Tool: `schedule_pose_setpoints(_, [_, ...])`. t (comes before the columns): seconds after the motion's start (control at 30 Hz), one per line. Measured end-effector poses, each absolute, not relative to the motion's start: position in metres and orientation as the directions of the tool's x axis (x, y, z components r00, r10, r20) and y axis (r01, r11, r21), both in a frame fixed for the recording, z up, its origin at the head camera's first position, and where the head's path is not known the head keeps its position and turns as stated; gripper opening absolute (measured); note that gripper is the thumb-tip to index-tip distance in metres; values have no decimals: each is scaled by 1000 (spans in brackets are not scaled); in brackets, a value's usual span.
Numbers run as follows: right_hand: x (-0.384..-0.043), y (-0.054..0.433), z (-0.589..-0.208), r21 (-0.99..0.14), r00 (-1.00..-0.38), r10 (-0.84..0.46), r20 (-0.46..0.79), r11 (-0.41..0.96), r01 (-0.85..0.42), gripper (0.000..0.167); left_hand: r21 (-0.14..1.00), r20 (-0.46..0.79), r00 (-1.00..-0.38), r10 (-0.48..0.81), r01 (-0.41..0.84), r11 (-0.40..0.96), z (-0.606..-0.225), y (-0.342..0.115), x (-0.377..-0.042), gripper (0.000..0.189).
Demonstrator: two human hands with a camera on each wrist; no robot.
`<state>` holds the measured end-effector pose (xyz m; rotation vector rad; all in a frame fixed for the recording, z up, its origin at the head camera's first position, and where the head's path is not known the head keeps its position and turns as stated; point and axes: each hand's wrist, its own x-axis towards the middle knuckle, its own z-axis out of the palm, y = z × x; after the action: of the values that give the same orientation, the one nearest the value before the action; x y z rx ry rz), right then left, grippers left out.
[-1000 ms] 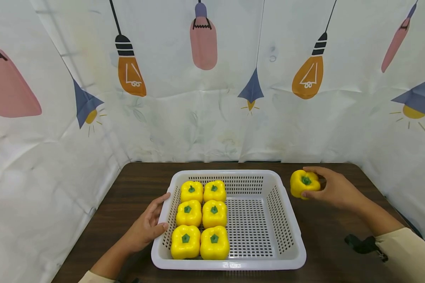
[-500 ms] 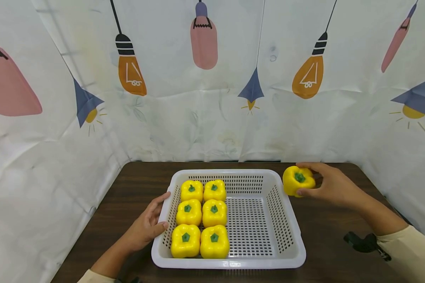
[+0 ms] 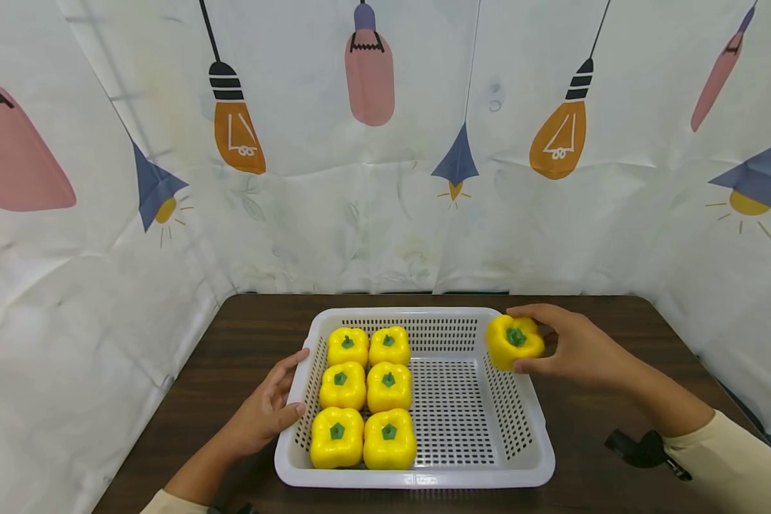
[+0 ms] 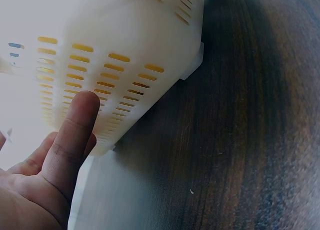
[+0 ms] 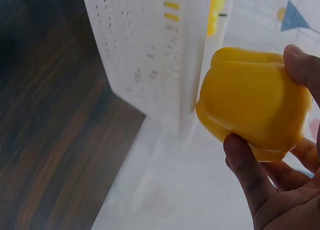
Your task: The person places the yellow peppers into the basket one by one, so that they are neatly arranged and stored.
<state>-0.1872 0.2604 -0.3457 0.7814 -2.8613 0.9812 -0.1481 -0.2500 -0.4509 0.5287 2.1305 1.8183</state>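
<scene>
A white plastic basket [image 3: 411, 480] with slotted walls stands on the dark wooden table. Inside its left half, several yellow bell peppers [image 3: 389, 440] with green stems sit upright in two columns. My right hand [image 3: 575, 350] grips another yellow bell pepper [image 3: 512, 343] between thumb and fingers, over the basket's right rim near the back corner. The right wrist view shows that same bell pepper [image 5: 255, 99] close to the basket wall [image 5: 145, 44]. My left hand [image 3: 266, 410] rests against the basket's left side, its fingers fairly straight at the rim. The left wrist view shows a straight finger [image 4: 72, 135] by the outer wall.
The brown table [image 3: 591, 442] extends on both sides of the basket. A white curtain [image 3: 334, 221] printed with lamps and bulbs hangs behind and at the sides. A black strap piece [image 3: 642, 448] sits at the right sleeve.
My right hand has carried its bell pepper leftward, from beside the basket to above its right rim. My left hand, the basket and the peppers in it have stayed put.
</scene>
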Motion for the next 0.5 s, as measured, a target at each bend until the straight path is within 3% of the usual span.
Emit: schedule_pose_setpoints(0.5, [-182,230,-353,-617,-848,-520,102,636,-463,82,988,38,-888,458,102,117,-452,-249,-148,83])
